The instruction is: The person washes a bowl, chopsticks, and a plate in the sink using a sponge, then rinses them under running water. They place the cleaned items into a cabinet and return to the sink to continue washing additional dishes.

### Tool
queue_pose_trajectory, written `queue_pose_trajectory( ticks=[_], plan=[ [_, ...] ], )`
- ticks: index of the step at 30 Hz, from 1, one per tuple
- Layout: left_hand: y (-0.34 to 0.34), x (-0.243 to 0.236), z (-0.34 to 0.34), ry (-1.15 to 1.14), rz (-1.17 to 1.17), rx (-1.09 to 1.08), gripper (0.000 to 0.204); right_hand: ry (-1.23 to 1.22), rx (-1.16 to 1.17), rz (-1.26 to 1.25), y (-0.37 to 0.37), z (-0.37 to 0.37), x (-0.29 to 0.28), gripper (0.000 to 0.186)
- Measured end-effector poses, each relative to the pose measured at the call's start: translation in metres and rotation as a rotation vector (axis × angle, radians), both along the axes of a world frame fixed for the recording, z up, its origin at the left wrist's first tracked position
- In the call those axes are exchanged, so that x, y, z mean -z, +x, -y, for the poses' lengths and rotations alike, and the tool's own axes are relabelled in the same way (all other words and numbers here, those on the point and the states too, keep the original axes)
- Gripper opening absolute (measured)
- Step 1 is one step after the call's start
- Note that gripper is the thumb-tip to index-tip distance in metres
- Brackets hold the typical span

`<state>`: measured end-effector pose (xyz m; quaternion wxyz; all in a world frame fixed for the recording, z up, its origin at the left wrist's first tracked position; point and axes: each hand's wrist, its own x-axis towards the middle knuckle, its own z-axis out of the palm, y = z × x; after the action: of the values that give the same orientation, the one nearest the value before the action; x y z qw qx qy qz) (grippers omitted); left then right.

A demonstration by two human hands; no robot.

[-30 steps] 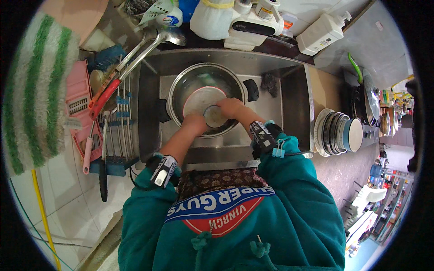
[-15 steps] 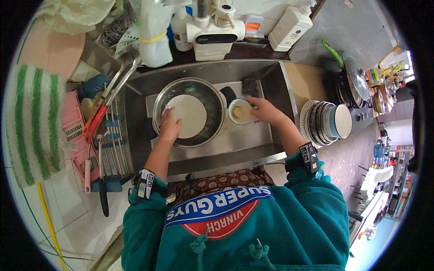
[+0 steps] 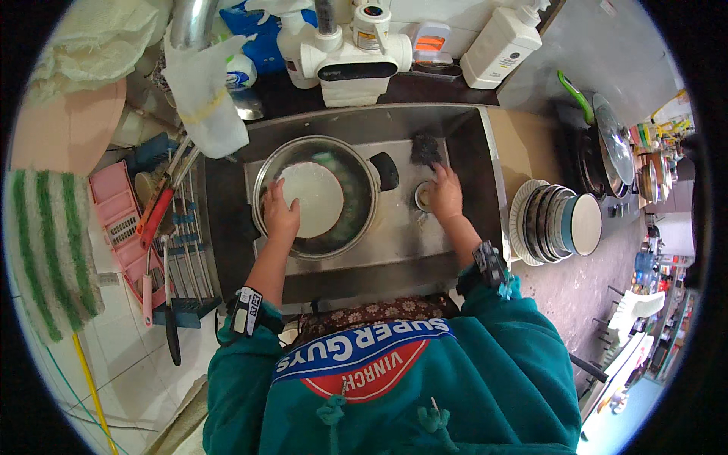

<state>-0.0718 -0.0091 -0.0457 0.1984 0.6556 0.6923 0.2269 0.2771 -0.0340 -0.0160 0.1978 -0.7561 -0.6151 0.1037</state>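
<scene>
Steel sink (image 3: 406,227), pot (image 3: 362,201) inside, white tiles (image 3: 129,371)

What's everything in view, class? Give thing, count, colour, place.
sink: 1, grey, centre
pot: 1, silver, in sink
dish: 1, white, in pot
bowl: 1, pale, in sink, partly hidden
scrubber: 1, dark, in sink
tap: 1, white, behind sink
pump bottle: 1, white, behind sink
stacked dishes: several, mixed, right
towel: 1, green-white, far left
sleeves: 2, teal, lower picture
left grip: 1, bare, at dish edge
right grip: 1, bare, by scrubber
</scene>
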Motion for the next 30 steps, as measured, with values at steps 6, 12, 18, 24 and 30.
queue_pose_trajectory(
  ticks=[6, 12, 18, 24, 30],
  plan=[
    [0.001, 0.02, -0.009, -0.123, 0.223, -0.089, 0.063, 0.149, -0.677, -0.01, -0.143, -0.028, -0.027, 0.038],
    [0.014, 0.004, 0.016, -0.316, 0.332, 0.012, 0.055, -0.634, -0.651, 0.415, -0.166, -0.055, 0.004, 0.032],
    [0.029, -0.022, 0.032, -0.525, -0.171, 0.488, 0.042, -0.704, -0.92, 0.501, -0.156, -0.05, 0.016, 0.021],
    [0.032, -0.036, 0.033, -0.575, -0.42, 0.601, 0.03, -0.691, -0.842, 0.441, -0.156, -0.043, 0.036, 0.021],
    [0.028, -0.041, 0.039, -0.597, -0.355, 0.522, 0.032, -0.652, -0.813, 0.488, -0.162, -0.044, 0.016, 0.02]
  ],
)
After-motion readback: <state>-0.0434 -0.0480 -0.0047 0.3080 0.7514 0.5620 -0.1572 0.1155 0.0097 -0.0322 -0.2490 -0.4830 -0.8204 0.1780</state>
